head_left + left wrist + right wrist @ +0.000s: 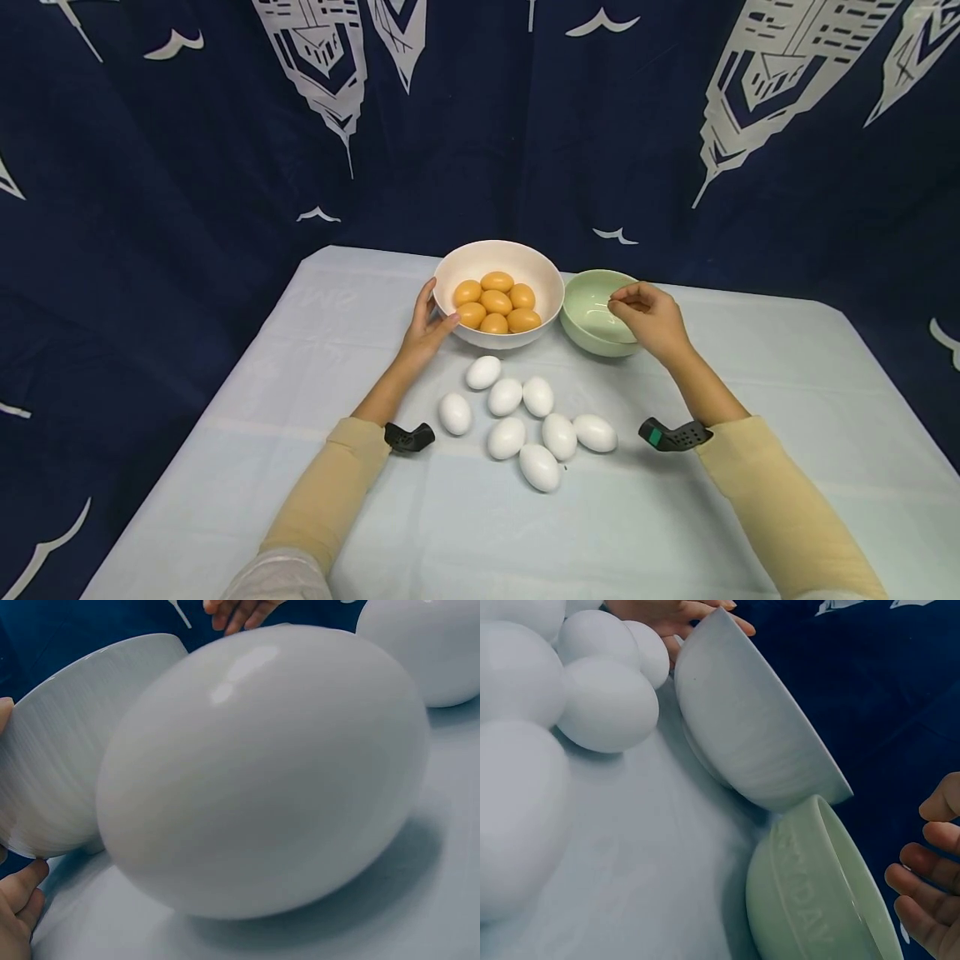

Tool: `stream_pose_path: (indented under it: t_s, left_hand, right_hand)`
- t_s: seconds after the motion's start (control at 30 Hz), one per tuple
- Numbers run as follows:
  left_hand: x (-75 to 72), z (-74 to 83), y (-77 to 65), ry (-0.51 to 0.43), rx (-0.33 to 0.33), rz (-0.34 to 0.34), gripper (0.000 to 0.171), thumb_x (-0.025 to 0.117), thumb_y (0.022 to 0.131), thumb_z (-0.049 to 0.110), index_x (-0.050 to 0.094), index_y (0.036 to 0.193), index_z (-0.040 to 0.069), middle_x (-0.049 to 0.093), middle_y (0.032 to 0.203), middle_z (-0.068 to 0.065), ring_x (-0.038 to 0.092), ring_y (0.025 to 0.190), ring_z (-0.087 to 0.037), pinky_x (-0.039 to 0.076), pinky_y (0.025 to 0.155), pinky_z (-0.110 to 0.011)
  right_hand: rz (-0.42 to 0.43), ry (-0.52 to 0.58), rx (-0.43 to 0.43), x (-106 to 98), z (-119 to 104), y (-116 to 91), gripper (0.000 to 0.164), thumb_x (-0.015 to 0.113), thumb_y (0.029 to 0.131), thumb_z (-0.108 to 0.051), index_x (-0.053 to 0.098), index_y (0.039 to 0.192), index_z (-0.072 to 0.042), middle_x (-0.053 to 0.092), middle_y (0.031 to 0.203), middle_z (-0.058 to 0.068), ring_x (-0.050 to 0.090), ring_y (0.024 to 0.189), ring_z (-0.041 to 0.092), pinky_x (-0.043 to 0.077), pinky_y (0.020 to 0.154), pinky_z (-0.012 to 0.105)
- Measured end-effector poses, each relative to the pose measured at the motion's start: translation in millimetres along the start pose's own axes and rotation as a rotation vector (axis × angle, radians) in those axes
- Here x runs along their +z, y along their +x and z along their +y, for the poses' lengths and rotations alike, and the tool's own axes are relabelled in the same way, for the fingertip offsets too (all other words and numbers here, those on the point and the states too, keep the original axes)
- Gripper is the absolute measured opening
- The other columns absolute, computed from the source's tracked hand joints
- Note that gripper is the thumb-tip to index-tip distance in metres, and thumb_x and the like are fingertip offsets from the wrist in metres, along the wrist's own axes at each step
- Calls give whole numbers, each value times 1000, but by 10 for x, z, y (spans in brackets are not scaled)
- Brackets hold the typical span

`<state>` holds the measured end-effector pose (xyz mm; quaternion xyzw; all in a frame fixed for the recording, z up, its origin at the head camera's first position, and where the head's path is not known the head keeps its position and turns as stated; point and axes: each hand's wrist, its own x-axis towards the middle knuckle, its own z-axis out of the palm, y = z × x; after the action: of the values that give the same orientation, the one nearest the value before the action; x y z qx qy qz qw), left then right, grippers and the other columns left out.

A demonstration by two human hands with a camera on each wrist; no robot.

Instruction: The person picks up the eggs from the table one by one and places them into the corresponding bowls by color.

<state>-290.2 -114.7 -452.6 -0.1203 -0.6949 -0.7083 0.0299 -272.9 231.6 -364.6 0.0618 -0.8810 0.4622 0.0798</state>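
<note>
My left hand (424, 332) grips the left side of a large white bowl (551, 292), with the thumb near its rim and fingers along its outer wall. Several orange-yellow eggs (496, 302) lie inside this bowl. A smaller pale green bowl (600, 344) stands right beside it. Over the green bowl's right rim is my right hand (651, 317), fingers loosely bent. In the right wrist view the fingers of that hand (934, 877) are apart, with nothing visible between them. The green bowl (791, 892) shows raised lettering on its side and no contents in the head view.
Several white eggs (506, 438) lie loose on the pale tablecloth (420, 533) between my forearms, in front of the bowls. One white egg (262, 780) fills much of the left wrist view. A dark blue patterned curtain (480, 167) hangs behind the table's far edge.
</note>
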Motion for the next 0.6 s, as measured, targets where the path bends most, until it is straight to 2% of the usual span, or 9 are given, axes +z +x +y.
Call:
stream_pose_path:
  t_s: [0.13,0.43,0.57,0.6]
  left_hand:
    - [6,-7,2,-6,6,-2,76,59,98,8,12,157,20,8,160,-19,27,140,-44,32,111,-44]
    - [0,-13,7,-2,7,3,76,59,98,9,12,156,19,8,161,-19,26,141,-42,31,112,-43]
    - [1,-6,0,-6,7,1,76,59,98,9,11,157,19,7,161,-18,25,142,-41,30,112,-44]
    - [5,37,-14,-8,1,-5,76,58,98,9,10,157,17,6,161,-18,24,142,-41,30,113,-44]
  right_hand:
    - [24,16,9,-98,48,-52,32,60,97,-22,60,111,6,64,105,10,56,86,-1,45,77,12]
    - [115,88,11,-261,173,-131,26,64,95,-21,61,106,3,62,89,-17,58,86,-3,45,72,10]
    - [155,119,29,-321,242,-166,19,63,95,-18,61,104,-1,61,87,-21,58,85,-1,45,73,10]
    - [168,130,42,-335,261,-176,17,63,95,-18,61,104,-2,61,87,-21,58,85,-1,45,73,10]
